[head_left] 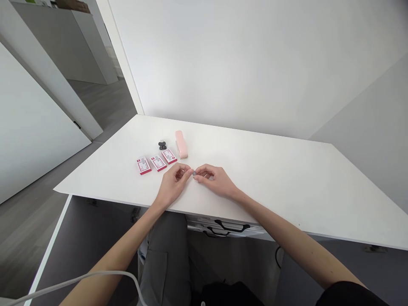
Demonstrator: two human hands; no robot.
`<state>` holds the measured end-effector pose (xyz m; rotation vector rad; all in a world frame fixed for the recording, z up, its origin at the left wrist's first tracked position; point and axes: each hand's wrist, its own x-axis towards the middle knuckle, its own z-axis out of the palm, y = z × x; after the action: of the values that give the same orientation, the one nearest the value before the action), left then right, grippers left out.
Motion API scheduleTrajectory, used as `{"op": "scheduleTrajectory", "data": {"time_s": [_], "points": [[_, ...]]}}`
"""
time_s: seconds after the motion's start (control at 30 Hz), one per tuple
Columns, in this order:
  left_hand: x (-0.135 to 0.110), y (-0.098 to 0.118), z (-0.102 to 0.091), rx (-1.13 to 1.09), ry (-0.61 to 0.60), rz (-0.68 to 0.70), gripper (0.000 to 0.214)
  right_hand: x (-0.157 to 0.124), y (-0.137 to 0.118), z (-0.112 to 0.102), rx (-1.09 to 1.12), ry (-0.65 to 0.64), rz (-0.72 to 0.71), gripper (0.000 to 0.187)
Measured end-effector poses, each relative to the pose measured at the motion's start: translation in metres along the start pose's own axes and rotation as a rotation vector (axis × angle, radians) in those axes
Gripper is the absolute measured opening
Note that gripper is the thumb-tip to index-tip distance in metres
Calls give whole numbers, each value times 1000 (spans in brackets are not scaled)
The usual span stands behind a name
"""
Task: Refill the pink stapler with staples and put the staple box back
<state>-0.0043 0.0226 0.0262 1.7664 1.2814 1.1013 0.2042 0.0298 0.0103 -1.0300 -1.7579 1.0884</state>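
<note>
Between the fingertips of both hands is a small grey metallic piece [194, 173] that looks like a strip of staples. My left hand [174, 178] pinches its left end, and my right hand [216, 179] pinches the right, both low over the front of the white desk. The fingers hide much of the piece. Beyond my left hand lies a pink stapler [181, 145]. Three red-and-white staple boxes, a left one [143, 165], a middle one [158, 162] and a right one [169, 156], lie in a slanting row. Behind them sits a small black object [162, 145], perhaps a staple remover.
The white desk [270, 170] runs up to a white wall [223, 63]. Drawers with black handles [232, 226] are below its front edge. A pale cable [79, 278] crosses near my left forearm. On the left stands a white door [32, 123].
</note>
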Motion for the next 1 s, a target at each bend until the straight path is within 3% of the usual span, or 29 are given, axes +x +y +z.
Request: {"op": "scheduleTrajectory", "data": {"time_s": [0.17,0.27,0.43,0.6,0.83,1.0], "points": [[-2,0,3,25,2,12,31,3,1,0,23,26,34,22],[2,-6,-1,104,74,83,26,2,6,-7,48,28,44,22],[21,-21,-23,593,251,251,24,2,15,-28,171,22,91,28],[40,-29,-43,851,161,154,51,4,15,-36,230,9,99,31],[50,-35,-47,903,74,152,62,5,10,-38,228,-32,144,34],[36,-26,-45,819,138,234,60,6,7,-40,251,-29,152,35]]}}
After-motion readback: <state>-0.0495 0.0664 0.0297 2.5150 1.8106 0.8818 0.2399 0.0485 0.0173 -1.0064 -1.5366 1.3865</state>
